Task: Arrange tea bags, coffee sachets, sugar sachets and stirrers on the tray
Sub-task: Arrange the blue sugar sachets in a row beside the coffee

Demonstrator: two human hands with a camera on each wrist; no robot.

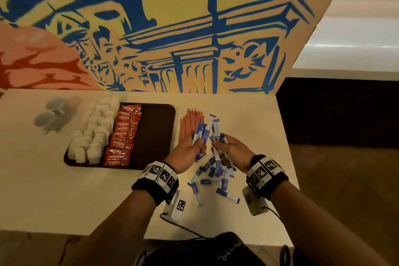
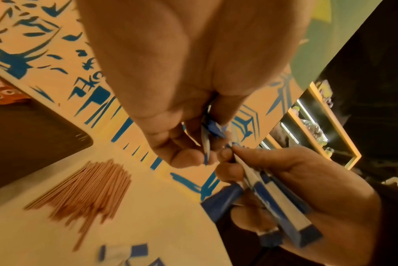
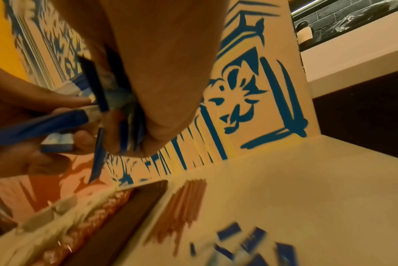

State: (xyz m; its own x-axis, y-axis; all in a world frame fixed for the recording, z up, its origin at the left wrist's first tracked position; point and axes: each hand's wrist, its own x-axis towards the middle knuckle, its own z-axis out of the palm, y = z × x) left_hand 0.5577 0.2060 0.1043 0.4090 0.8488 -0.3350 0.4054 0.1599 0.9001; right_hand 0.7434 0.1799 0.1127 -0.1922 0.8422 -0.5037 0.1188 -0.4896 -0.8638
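left hand (image 1: 187,150) grips sugar sachets (image 1: 201,136) | right hand (image 1: 232,151) grips more, just beside | tray (image 1: 159,131) left

Pale cream rectangular table (image 1: 54,190), set against a painted blue-and-yellow wall at its far edge. Directly on the surface: dark brown rounded-corner tray (image 1: 159,127), left of centre near the far edge; bundle of thin reddish-brown stirrer sticks (image 1: 190,123) just beside the tray's right side; loose scatter of blue-and-white stick sachets (image 1: 212,181) nearer the front edge, right of centre; blurred clear glass items (image 1: 54,114) towards the far left corner.
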